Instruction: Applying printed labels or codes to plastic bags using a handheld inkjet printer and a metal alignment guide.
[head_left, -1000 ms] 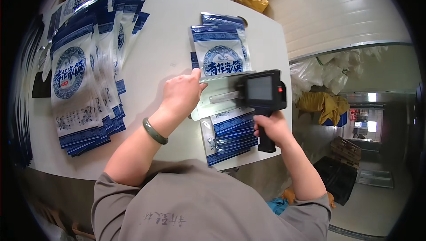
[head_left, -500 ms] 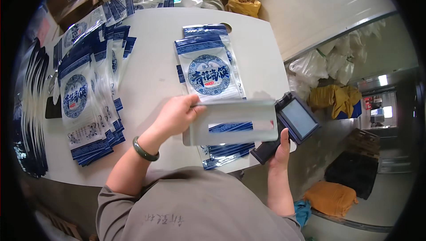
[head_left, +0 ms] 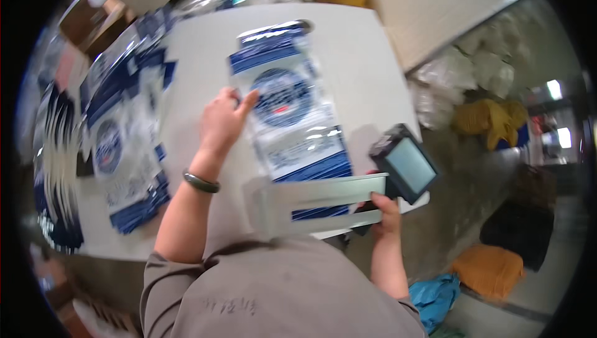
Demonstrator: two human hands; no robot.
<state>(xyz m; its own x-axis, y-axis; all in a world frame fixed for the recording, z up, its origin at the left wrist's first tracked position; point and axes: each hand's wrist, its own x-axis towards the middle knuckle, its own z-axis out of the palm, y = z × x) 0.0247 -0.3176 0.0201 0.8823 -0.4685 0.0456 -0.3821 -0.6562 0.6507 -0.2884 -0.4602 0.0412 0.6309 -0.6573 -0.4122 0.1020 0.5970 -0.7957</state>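
Observation:
A stack of blue-and-white printed plastic bags [head_left: 280, 98] lies on the white table in front of me. Beside its upper left edge is my left hand [head_left: 222, 117], thumb apart from the curled fingers, holding nothing I can see. My right hand [head_left: 387, 215] grips a black handheld printer with a screen [head_left: 407, 167]; its grip is mostly hidden. The same hand's thumb rests on the right end of a pale, flat rectangular frame [head_left: 323, 190]. This frame has a long slot and reaches left over the bags' lower ends, which show through. Motion blurs the picture.
More blue-and-white bags [head_left: 121, 145] lie fanned out on the left, with an upright row of bags [head_left: 59, 170] at the far left. An open cardboard box [head_left: 109, 27] stands beyond them. Past the white table's [head_left: 373, 70] right edge are plastic sacks [head_left: 451, 77].
My left hand has let go of the frame and moved up and left beside the bags. The frame has dropped nearer to me, held at its right end by my right hand.

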